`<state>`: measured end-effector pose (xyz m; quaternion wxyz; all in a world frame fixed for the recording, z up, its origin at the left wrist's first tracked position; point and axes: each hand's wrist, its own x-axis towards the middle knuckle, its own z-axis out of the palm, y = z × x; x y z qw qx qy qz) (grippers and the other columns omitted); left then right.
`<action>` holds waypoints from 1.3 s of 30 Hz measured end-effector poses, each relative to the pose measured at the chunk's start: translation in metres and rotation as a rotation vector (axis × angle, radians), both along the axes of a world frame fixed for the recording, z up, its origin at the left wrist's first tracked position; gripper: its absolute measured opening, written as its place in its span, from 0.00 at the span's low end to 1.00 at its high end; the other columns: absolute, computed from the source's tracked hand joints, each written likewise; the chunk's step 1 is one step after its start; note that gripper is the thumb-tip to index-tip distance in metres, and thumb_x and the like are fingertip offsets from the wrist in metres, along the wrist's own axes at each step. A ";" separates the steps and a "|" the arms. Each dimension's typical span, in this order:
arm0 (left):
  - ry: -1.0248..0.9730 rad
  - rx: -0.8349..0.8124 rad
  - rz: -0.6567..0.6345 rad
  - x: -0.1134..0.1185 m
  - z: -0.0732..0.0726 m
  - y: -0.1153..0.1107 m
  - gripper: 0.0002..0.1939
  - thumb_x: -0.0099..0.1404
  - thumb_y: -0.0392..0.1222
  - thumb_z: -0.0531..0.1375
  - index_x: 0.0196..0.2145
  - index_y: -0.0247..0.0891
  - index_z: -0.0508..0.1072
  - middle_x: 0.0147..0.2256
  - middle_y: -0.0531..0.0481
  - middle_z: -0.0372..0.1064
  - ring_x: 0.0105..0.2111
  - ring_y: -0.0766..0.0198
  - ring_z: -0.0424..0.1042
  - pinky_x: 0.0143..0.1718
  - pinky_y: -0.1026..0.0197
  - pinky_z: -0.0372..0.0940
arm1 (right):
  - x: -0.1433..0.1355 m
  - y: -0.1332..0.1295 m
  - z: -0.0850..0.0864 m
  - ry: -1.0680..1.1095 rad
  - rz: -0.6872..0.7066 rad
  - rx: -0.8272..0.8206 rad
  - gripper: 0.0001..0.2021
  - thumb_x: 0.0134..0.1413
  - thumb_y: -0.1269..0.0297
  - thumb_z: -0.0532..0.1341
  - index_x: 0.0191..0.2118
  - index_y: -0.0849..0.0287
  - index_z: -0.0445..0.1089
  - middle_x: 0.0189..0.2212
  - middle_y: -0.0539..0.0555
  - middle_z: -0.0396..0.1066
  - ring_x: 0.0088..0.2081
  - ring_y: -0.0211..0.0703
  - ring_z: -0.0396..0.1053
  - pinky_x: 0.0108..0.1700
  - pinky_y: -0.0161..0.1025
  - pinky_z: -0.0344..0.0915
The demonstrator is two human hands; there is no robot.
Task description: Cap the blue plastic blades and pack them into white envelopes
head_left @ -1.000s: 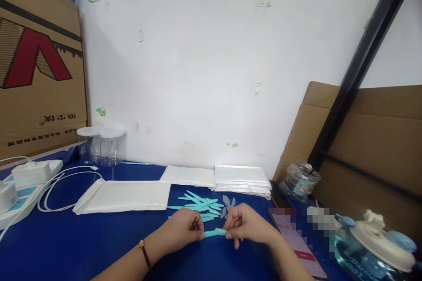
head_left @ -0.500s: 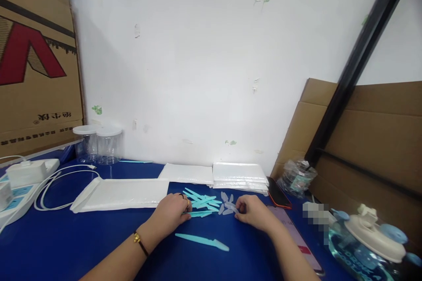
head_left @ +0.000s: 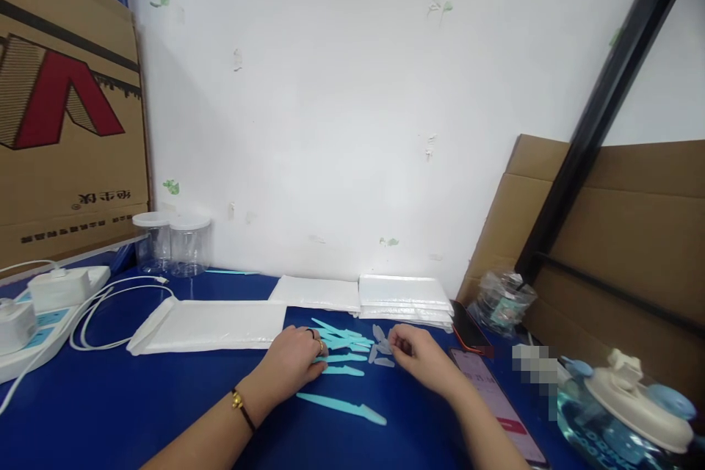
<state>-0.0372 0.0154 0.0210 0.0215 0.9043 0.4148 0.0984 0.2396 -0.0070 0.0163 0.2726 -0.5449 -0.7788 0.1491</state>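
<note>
One foremost turquoise tool (head_left: 341,405): long axis near-crosswise, wider end right.

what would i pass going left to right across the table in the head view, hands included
Power strip → clear lidded jars → left hand → heap of turquoise sticks → small translucent pieces → right hand → phone with a lit screen → cream-lidded jug.

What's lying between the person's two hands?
In the head view, turquoise eyebrow razors, then small translucent caps, lie between the left hand and the right hand.
</note>
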 end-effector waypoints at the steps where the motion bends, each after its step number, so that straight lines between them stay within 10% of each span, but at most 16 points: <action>1: -0.037 0.002 -0.003 0.000 0.000 -0.001 0.07 0.60 0.45 0.57 0.35 0.44 0.73 0.36 0.51 0.70 0.37 0.59 0.69 0.36 0.60 0.57 | -0.002 0.000 0.001 0.011 0.013 -0.009 0.05 0.51 0.71 0.54 0.30 0.59 0.66 0.24 0.47 0.64 0.25 0.35 0.60 0.27 0.30 0.56; 15: -0.189 -0.223 0.059 0.007 -0.012 0.003 0.05 0.56 0.41 0.59 0.27 0.41 0.74 0.30 0.53 0.70 0.31 0.64 0.67 0.31 0.64 0.54 | -0.010 0.002 -0.017 0.378 0.148 -0.570 0.08 0.42 0.62 0.65 0.28 0.62 0.71 0.19 0.48 0.68 0.21 0.36 0.68 0.22 0.29 0.61; 39: -0.250 -0.346 0.052 0.013 -0.015 -0.003 0.07 0.54 0.45 0.59 0.27 0.41 0.74 0.27 0.54 0.70 0.28 0.65 0.67 0.26 0.66 0.54 | -0.021 -0.002 -0.016 0.345 0.209 -0.525 0.08 0.43 0.60 0.66 0.26 0.61 0.72 0.18 0.47 0.65 0.19 0.33 0.64 0.23 0.29 0.57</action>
